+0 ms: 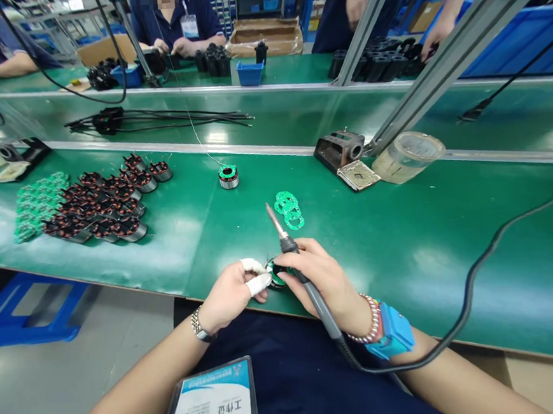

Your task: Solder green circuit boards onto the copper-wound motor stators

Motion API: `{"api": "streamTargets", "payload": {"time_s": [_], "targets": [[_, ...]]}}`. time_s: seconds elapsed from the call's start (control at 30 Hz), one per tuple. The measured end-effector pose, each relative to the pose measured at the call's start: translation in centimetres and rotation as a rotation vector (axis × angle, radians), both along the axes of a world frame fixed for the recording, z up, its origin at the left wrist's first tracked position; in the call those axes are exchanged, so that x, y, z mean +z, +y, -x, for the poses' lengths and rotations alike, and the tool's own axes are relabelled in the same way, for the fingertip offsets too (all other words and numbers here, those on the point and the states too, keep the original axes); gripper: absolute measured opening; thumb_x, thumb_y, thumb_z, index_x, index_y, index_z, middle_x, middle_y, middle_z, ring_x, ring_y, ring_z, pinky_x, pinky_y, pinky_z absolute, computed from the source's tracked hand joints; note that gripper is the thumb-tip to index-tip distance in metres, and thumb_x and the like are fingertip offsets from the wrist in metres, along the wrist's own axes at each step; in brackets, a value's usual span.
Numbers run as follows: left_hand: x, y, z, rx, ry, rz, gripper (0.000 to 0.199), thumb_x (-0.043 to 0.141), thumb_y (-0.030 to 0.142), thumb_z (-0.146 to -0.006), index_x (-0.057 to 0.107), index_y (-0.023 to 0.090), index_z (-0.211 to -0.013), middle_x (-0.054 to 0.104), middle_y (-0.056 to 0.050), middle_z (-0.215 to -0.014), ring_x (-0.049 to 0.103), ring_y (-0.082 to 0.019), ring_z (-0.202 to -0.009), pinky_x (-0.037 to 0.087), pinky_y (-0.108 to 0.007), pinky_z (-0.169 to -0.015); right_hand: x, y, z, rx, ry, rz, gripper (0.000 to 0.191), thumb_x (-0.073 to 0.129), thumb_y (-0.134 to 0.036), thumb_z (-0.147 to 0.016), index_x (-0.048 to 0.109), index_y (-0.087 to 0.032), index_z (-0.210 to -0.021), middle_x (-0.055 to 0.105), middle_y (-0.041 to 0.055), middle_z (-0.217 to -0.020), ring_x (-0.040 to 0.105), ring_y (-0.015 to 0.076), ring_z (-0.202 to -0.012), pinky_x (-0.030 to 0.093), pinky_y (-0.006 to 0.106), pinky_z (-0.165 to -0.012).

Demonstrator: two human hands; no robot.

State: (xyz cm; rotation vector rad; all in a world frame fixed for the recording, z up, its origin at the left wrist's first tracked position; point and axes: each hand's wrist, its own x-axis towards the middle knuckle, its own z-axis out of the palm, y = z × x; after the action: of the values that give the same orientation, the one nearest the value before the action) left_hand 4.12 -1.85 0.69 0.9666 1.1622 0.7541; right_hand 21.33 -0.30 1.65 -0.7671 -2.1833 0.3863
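Note:
Near the front edge of the green bench, my left hand (237, 288), with white covers on thumb and index finger, pinches the side of a motor stator (276, 274) topped by a green circuit board. My right hand (323, 280) holds a soldering iron (319, 306), its tip pointing away from me, while the fingertips also touch the stator's other side. Part of the stator is hidden by my fingers. Just beyond lie several loose green ring boards (289, 210). Another stator with a green board (229, 176) stands upright farther back, a thin wire rising from it.
Several stators (108, 201) and a pile of green boards (41, 203) cover the left. An iron holder (341, 147), a sponge (359, 175) and a plastic tub (409, 156) stand at back right. The iron's cable (469, 287) crosses the right side. Other people work opposite.

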Motion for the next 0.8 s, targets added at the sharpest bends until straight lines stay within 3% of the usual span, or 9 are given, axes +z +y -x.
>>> {"api": "streamTargets", "payload": {"time_s": [0.13, 0.37, 0.47, 0.6, 0.8], "targets": [[0.2, 0.0, -0.1, 0.021, -0.015, 0.011, 0.023, 0.068, 0.032, -0.064, 0.055, 0.013, -0.067, 0.057, 0.003, -0.053, 0.054, -0.008, -0.045, 0.047, -0.021, -0.051, -0.2, 0.7, 0.7, 0.044, -0.051, -0.028, 0.015, 0.047, -0.01, -0.084, 0.052, -0.018, -0.095, 0.057, 0.0028, -0.067, 0.049, 0.019, -0.076, 0.047, 0.035, -0.071], [0.1, -0.1, -0.1, 0.072, -0.071, -0.008, 0.022, 0.066, 0.033, -0.067, 0.053, 0.014, -0.065, 0.058, 0.002, -0.052, 0.057, -0.009, -0.049, 0.048, -0.022, -0.054, -0.4, 0.6, 1.2, 0.008, 0.029, 0.072, 0.021, 0.047, -0.006, -0.078, 0.051, -0.018, -0.095, 0.058, 0.0044, -0.074, 0.048, 0.0186, -0.074, 0.047, 0.032, -0.065], [-0.1, 0.0, -0.1, 0.099, -0.055, 0.002, 0.019, 0.063, 0.03, -0.069, 0.052, 0.014, -0.064, 0.058, 0.002, -0.051, 0.056, -0.009, -0.047, 0.047, -0.021, -0.053, 0.2, 0.3, 0.7, -0.062, 0.103, 0.082, 0.019, 0.051, -0.008, -0.078, 0.052, -0.018, -0.094, 0.058, 0.0049, -0.076, 0.051, 0.0183, -0.077, 0.048, 0.032, -0.067], [-0.2, 0.3, -0.1, 0.073, -0.021, 0.025, 0.014, 0.059, 0.026, -0.07, 0.053, 0.014, -0.065, 0.059, 0.001, -0.05, 0.057, -0.01, -0.047, 0.046, -0.021, -0.052, 1.2, -0.5, -0.7, -0.068, 0.121, 0.138, 0.014, 0.052, -0.008, -0.079, 0.056, -0.018, -0.088, 0.057, 0.0039, -0.073, 0.053, 0.0149, -0.068, 0.047, 0.027, -0.058], [-0.1, 0.7, 0.2, 0.024, -0.04, 0.034, 0.016, 0.06, 0.027, -0.07, 0.053, 0.014, -0.065, 0.06, 0.001, -0.051, 0.057, -0.01, -0.048, 0.047, -0.021, -0.052, 2.4, -1.6, -2.5, -0.054, 0.12, 0.177, 0.024, 0.055, -0.011, -0.078, 0.059, -0.017, -0.101, 0.06, 0.0047, -0.071, 0.053, 0.0143, -0.061, 0.046, 0.028, -0.056]]}}
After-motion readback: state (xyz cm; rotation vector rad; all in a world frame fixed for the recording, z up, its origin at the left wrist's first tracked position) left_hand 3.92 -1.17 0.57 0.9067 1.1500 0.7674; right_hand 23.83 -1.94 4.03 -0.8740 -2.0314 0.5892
